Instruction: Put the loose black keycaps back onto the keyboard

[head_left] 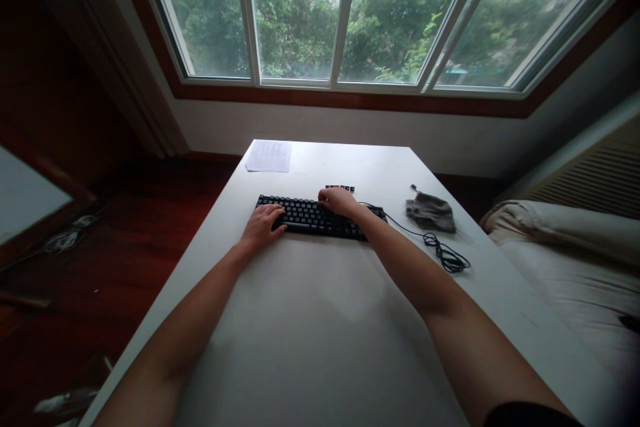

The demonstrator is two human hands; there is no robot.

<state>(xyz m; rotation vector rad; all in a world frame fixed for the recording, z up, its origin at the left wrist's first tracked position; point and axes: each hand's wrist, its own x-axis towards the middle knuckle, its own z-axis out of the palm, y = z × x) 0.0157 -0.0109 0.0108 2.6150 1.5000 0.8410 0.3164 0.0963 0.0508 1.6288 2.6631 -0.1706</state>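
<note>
A black keyboard (305, 217) lies across the white table (300, 320). My left hand (263, 223) rests on its left end with the fingers stretched out over the keys. Above the keyboard's back edge, right of the middle, my right hand (339, 200) is closed in a pinch. What its fingertips hold, if anything, is too small to make out. Just behind that hand, a short row of small black pieces that look like keycaps (345, 189) sits on the table. My right hand and forearm hide part of the keyboard's right side.
The keyboard's black cable (447, 255) runs right into a tied coil. Beyond it lies a crumpled grey cloth (431, 212). Printed paper (270, 156) is at the table's far left corner. A cushioned seat or bed (565, 260) stands on the right, and a window (300, 13) is ahead.
</note>
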